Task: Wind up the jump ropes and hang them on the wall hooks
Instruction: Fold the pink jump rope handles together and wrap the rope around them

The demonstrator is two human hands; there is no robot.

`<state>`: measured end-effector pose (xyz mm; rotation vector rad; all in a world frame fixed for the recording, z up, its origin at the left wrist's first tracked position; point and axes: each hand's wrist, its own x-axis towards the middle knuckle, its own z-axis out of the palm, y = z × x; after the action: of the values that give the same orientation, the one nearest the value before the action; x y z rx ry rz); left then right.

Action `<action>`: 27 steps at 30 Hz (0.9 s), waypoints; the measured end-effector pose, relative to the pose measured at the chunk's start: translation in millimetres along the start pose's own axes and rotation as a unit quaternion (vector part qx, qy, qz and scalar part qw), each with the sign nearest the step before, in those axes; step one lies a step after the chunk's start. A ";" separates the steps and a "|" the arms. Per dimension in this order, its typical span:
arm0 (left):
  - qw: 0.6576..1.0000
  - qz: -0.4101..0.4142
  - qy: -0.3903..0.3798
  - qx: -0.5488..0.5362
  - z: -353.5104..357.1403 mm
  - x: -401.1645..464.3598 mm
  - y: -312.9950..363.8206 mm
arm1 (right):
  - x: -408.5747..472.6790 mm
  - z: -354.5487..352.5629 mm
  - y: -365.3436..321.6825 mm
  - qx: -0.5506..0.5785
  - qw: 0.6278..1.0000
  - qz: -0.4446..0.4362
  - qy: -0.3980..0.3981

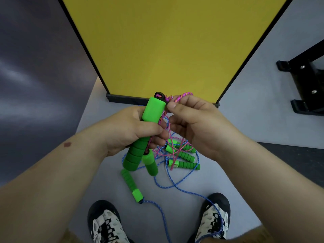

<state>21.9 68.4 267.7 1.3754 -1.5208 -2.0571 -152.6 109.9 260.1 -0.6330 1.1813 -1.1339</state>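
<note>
Grey floor underfoot, yellow panel (161, 50) standing ahead, and the action sits between them: the left hand (135, 130) wraps its fingers round a green jump-rope handle (152, 111), a second green handle (149, 163) dangling just beneath it. The right hand (196, 120) pinches the pink cord (182, 95) between thumb and fingertips right by the handle's black cap. That cord looks light and limp, likely to snag, so the rigid handles are the place to grip. Below, on the floor, blue-corded ropes (175, 185) with more green handles lie tangled between the sneakers (105, 223), one strand crossing the right shoe; no wall hooks in view
</note>
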 end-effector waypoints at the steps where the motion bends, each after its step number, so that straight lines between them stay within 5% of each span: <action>1: 1.000 0.000 0.001 0.000 0.4 -0.3 0.7 | -0.3 0.0 0.3 -0.015 1.000 -0.003 -0.008; 11: 0.999 0.033 0.001 0.025 -4.6 2.7 -1.5 | -2.0 0.4 -4.8 -0.110 0.990 -0.091 0.007; 27: 0.999 0.002 -0.022 -0.035 -16.9 3.6 -10.4 | 8.7 -7.7 -18.6 0.209 0.972 -0.076 0.081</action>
<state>36.5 60.0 256.7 1.3094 -1.4520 -2.1296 -166.5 96.6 270.5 -0.3133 0.9962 -1.5351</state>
